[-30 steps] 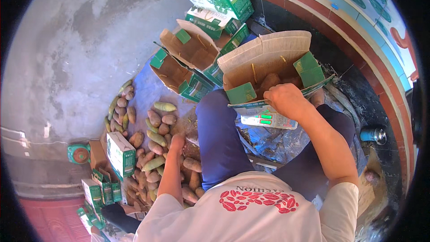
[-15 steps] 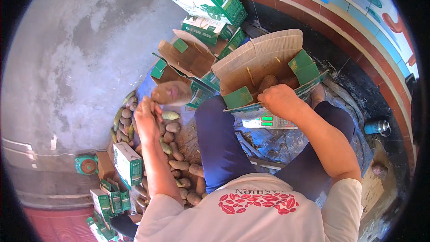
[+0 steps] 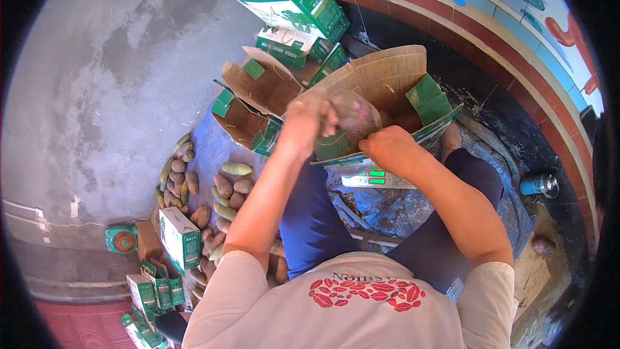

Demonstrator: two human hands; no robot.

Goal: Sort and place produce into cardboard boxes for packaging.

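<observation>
My left hand (image 3: pixel 305 121) grips a purplish sweet potato (image 3: pixel 354 115) and holds it over the open green-and-brown cardboard box (image 3: pixel 394 81) in front of me. My right hand (image 3: pixel 386 148) rests at the box's near rim, right below the sweet potato, fingers curled; whether it touches the tuber is unclear. The box sits on a flat white scale (image 3: pixel 365 178). Several more sweet potatoes (image 3: pixel 223 194) lie in a heap on the ground at my left.
Empty open cartons (image 3: pixel 255 100) and a closed green-and-white carton (image 3: pixel 290 0) stand beyond the box. Folded cartons (image 3: pixel 177 239) and a green tape dispenser (image 3: pixel 121 239) lie at lower left. A red-edged tiled wall (image 3: pixel 491 32) curves along the right; grey concrete floor (image 3: pixel 97 77) spreads left.
My left hand picked a sweet potato from the heap at my left, lifted it and carried it right to the open box. My right hand stayed at the box rim.
</observation>
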